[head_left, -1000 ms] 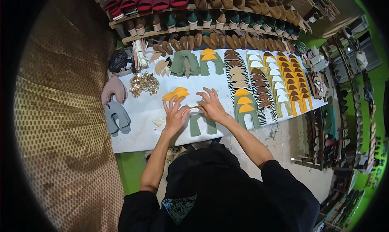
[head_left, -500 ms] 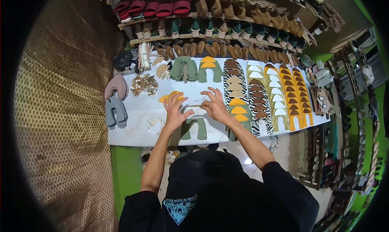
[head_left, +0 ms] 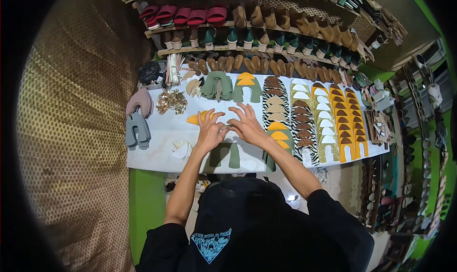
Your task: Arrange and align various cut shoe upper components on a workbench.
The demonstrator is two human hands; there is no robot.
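Observation:
My left hand [head_left: 210, 131] and my right hand [head_left: 248, 125] meet above the middle of the white table, thumbs close together and index fingers raised. Both look pinched on a small thin piece, mostly hidden by the fingers, whose kind I cannot make out. Just below them lies a green U-shaped shoe-upper piece [head_left: 227, 155]. Yellow half-moon pieces [head_left: 193, 119] lie beside my left fingers, partly covered by them. Nearer my left wrist are white curved pieces [head_left: 181, 150]. Green uppers with yellow half-moons [head_left: 278, 135] lie right of my right hand.
Rows of zebra-print [head_left: 275, 98], gold and yellow uppers with half-moons fill the table's right side. At the back are a green stack [head_left: 217, 85] and a shiny gold heap [head_left: 171, 102]. Grey U-shaped pieces [head_left: 137, 130] lie far left. Shelves of shoes [head_left: 247, 43] stand behind.
My hands have come together, the right moving left toward the left hand. The thin brownish piece that showed at my right fingers is now mostly hidden between them.

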